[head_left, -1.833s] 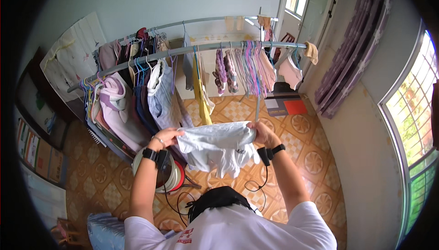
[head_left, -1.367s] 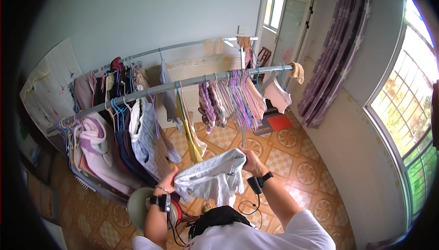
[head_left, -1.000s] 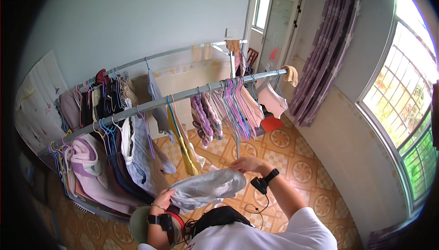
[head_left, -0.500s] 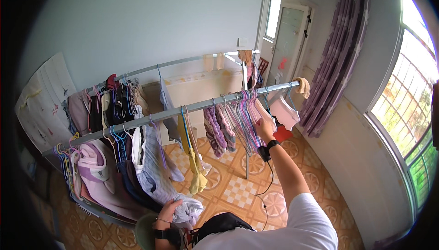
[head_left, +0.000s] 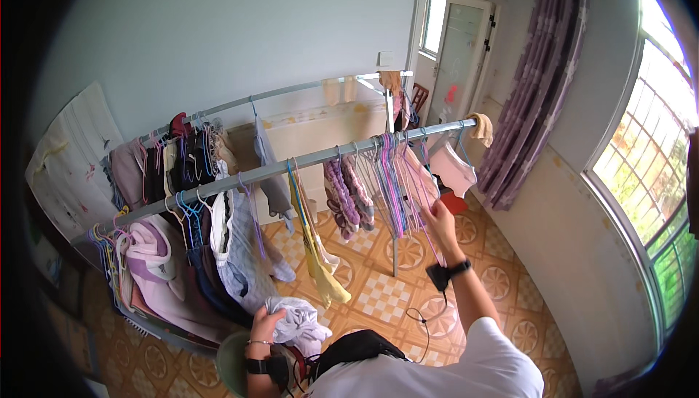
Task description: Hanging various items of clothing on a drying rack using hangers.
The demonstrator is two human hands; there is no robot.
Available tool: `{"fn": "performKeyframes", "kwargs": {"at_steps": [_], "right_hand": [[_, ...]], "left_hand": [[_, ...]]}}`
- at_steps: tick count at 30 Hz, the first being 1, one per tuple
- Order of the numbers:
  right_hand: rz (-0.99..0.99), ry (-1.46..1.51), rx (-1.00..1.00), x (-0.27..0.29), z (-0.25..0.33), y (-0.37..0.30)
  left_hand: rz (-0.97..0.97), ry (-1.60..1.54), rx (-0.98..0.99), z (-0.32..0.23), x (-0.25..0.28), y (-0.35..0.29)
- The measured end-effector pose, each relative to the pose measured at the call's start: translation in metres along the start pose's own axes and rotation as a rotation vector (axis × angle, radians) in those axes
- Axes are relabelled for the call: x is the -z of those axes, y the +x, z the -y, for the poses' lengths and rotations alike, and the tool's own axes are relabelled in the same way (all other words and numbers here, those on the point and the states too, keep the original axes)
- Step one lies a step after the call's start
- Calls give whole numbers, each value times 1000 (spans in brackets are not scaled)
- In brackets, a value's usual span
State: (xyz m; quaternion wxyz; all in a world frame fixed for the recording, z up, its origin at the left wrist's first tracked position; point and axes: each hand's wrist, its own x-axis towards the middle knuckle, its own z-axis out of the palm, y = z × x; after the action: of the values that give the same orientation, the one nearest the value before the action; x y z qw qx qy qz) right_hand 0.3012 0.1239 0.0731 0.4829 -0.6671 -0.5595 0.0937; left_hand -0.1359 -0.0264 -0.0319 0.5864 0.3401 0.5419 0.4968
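Observation:
My left hand (head_left: 265, 325) is closed on a bunched pale grey-white garment (head_left: 298, 321) at the lower middle, above a green bucket (head_left: 231, 365). Farther out to the right, my right hand (head_left: 440, 225) has its fingers closed on a pink clothes hanger (head_left: 431, 236), whose lower end reaches down by the wrist. Beside it, a tight row of thin hangers (head_left: 389, 194) hangs from the near metal rail (head_left: 320, 155). A pale pink garment (head_left: 451, 168) hangs just beyond the hand.
Clothes crowd the near rail's left part, among them a lilac garment (head_left: 149, 256). Yellow socks (head_left: 329, 285) and purple fuzzy items (head_left: 341, 198) hang at mid-rail. A second rail (head_left: 284, 93) runs behind. At the right are a purple curtain (head_left: 528, 85) and a barred window (head_left: 641, 143).
My right hand has drawn back toward me and slightly right, pulling the pink hanger away from the row. The left hand and its garment have shifted only slightly.

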Motion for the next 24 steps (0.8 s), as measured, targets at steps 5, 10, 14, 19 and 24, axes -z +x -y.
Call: {"fn": "performKeyframes", "kwargs": {"at_steps": [5, 10, 14, 19, 24], "right_hand": [[-64, 82, -71, 61, -21, -138], [52, 432, -213, 96, -16, -164], [321, 449, -155, 125, 6, -174], [628, 522, -141, 127, 34, -198], [648, 505, 170, 69, 42, -223]], "left_hand": [[47, -45, -78, -5, -18, -8], [97, -1, -80, 2, -39, 4], [125, -45, -84, -18, -56, -1], [295, -18, -60, -61, -93, -34], [475, 45, -123, -55, -151, -89]]}}
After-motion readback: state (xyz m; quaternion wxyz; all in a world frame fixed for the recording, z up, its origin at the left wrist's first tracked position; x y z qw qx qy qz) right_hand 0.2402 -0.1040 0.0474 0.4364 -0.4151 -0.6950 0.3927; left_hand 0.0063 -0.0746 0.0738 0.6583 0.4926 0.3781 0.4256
